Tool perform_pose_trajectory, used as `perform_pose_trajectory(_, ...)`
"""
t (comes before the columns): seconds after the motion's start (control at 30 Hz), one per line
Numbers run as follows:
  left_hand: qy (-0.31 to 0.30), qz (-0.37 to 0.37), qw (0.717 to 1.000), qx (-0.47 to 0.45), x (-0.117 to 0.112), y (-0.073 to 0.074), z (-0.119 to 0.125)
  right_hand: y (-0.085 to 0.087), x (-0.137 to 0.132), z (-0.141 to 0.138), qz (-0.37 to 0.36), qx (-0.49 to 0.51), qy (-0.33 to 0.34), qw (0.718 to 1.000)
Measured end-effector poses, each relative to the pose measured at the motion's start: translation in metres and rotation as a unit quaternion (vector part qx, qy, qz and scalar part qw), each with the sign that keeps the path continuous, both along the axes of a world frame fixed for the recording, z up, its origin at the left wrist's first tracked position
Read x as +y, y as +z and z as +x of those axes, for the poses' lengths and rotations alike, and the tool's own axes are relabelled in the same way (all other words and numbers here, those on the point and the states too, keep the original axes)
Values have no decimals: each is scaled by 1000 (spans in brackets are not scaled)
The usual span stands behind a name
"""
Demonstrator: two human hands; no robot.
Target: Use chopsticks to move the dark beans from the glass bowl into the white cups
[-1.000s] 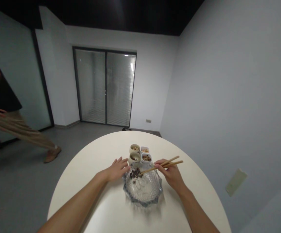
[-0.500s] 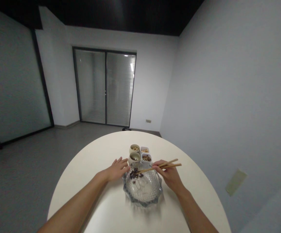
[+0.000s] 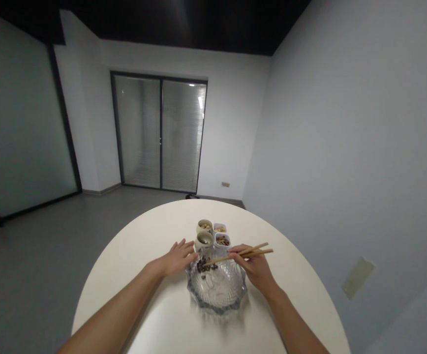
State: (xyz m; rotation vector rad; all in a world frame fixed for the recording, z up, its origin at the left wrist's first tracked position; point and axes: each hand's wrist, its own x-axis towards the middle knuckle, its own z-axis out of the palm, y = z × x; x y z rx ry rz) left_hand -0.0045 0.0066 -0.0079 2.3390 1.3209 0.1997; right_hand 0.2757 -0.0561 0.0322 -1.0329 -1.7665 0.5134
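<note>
My right hand (image 3: 252,265) grips a pair of wooden chopsticks (image 3: 256,251), whose tips reach into a clear glass bowl (image 3: 217,309) with a scalloped rim. Dark, bean-like pieces (image 3: 201,265) lie at the bowl's far left side, right where the tips are. Whether a piece is pinched between the tips is too small to tell. With fingers spread, my left hand (image 3: 179,258) rests at the bowl's upper left edge, its thumb side by the rim. Just beyond the bowl stands a round cream cup (image 3: 203,247) with a few pieces inside.
Behind that cup is another round cream cup (image 3: 199,229) with pale nuts. To their right stand a small white square dish (image 3: 220,225) with light pieces and a white square dish (image 3: 217,244) with brown pieces. Everything sits on a round white table (image 3: 143,231); a wall (image 3: 346,147) rises at right.
My right hand and the chopsticks have shifted slightly left, bringing the tips further into the dark pieces. My left hand and the bowl have stayed in place.
</note>
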Motion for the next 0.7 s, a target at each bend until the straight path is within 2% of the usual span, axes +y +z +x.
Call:
perform_pose_trajectory(0.43, -9, 8, 1000, -1, 2, -3, -1, -1, 1, 1, 7, 10, 9, 1000)
perform_pose_trajectory(0.7, -5, 8, 1000, 2, 1, -3, -3, 1, 2, 1, 44, 108, -13, 993)
